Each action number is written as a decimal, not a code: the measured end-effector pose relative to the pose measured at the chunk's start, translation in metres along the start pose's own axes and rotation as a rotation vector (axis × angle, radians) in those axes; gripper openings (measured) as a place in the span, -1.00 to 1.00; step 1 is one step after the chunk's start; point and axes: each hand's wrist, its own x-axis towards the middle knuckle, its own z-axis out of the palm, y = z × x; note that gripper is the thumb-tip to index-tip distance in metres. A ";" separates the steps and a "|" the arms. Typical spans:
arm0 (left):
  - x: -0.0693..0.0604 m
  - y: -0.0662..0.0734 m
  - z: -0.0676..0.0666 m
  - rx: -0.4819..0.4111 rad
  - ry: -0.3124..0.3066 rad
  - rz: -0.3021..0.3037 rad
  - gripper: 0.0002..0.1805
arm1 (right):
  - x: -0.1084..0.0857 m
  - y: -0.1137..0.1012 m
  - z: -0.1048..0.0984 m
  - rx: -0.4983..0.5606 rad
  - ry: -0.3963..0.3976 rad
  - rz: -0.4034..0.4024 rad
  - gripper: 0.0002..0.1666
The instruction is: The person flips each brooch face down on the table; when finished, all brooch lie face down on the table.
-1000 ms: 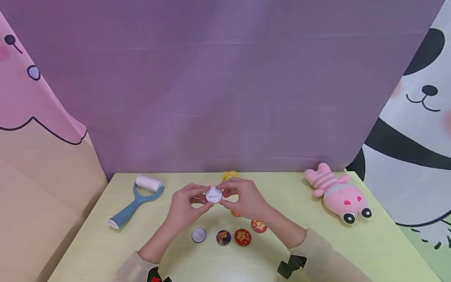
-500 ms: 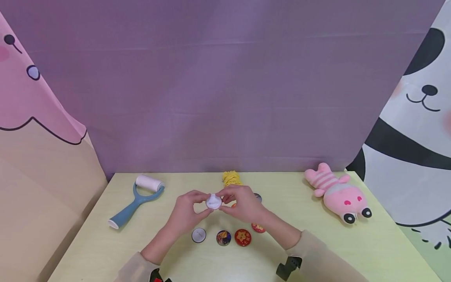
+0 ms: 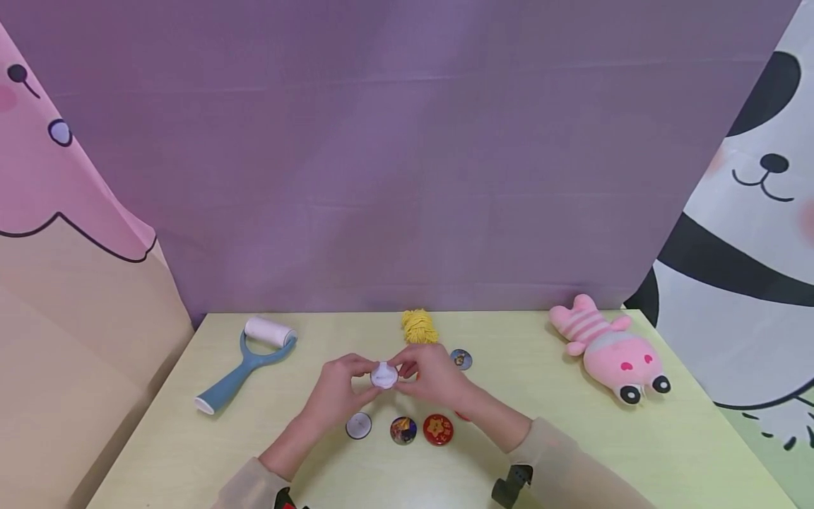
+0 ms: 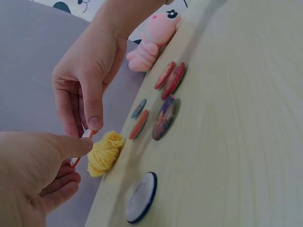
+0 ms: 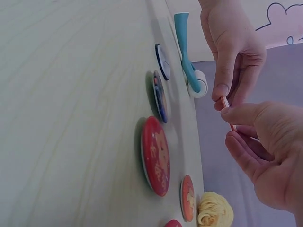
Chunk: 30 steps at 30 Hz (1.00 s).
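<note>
Probably the round badge point(image 3: 384, 376) is light, stiff and rather slippery; the left hand point(image 3: 337, 389) and right hand point(image 3: 436, 375) both pinch its rim, the suitable place.

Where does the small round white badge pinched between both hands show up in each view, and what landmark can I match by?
Head: the small round white badge is below centre, white side toward the camera.
Left wrist: the badge is left of centre, nearly edge-on, with an orange rim, partly covered.
Right wrist: the badge is right of centre, edge-on too.
Landmark in all three: the bundle of yellow yarn on the table.
</note>
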 end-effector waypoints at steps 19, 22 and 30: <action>-0.006 -0.020 0.013 0.023 -0.031 -0.027 -0.72 | 0.008 0.012 0.026 0.024 -0.073 0.075 -0.66; -0.006 -0.022 0.014 0.027 -0.037 -0.037 -0.72 | 0.010 0.014 0.030 0.004 -0.081 0.071 -0.65; -0.005 -0.029 0.017 0.027 -0.054 -0.063 -0.71 | 0.014 0.014 0.034 -0.032 -0.092 0.079 -0.67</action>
